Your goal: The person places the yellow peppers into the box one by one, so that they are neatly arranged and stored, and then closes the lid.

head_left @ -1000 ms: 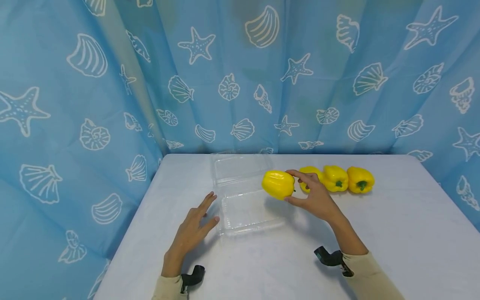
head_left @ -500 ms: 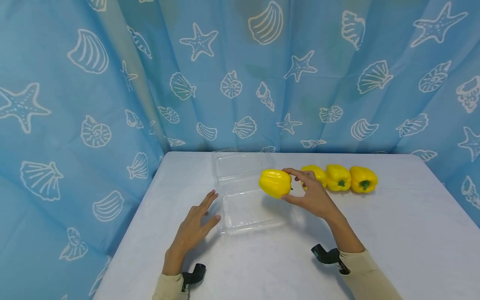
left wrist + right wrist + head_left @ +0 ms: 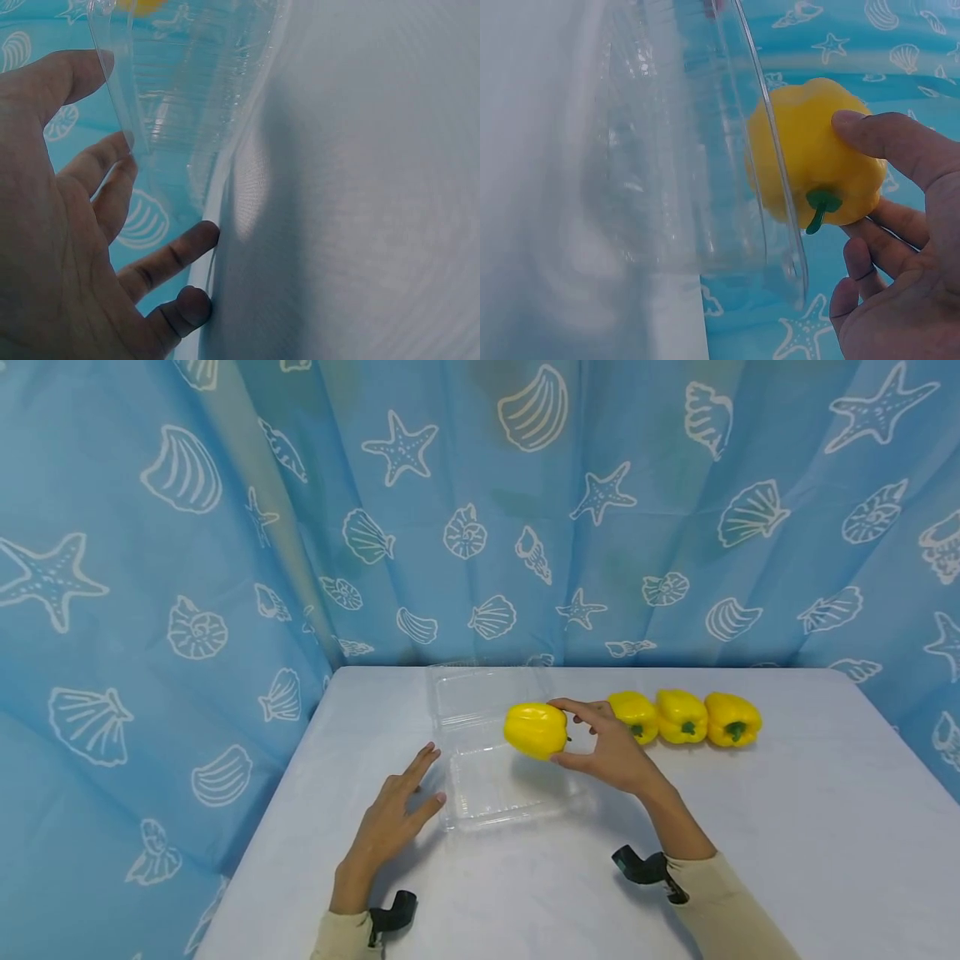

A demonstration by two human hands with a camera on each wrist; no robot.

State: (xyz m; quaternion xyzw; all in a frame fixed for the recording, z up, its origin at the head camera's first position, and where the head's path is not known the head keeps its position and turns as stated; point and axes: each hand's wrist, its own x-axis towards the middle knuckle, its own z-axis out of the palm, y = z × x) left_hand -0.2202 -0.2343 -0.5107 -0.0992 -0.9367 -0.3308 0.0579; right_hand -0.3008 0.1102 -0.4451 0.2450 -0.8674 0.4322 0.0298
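Observation:
A yellow bell pepper [image 3: 535, 731] with a green stem is held by my right hand [image 3: 611, 752], pinched between thumb and fingers. It hovers above the clear plastic container [image 3: 487, 817], whose lid [image 3: 480, 693] lies folded back behind. In the right wrist view the pepper [image 3: 817, 146] shows partly through the container's clear wall [image 3: 682, 187]. My left hand [image 3: 390, 818] is at the container's left side with fingers spread. In the left wrist view, the thumb and fingertips of my left hand [image 3: 82, 202] are at the clear rim; I cannot tell how firmly they touch.
Several objects stand on the white table [image 3: 787, 843]: three more yellow bell peppers [image 3: 681, 717] form a row at the back right, beyond my right hand. A blue curtain [image 3: 480, 568] with white shell and starfish prints hangs behind the table and along its left.
My right hand has carried the yellow bell pepper a little to the left, further over the container. The left hand stays about where it was. The leftmost pepper of the row is less covered.

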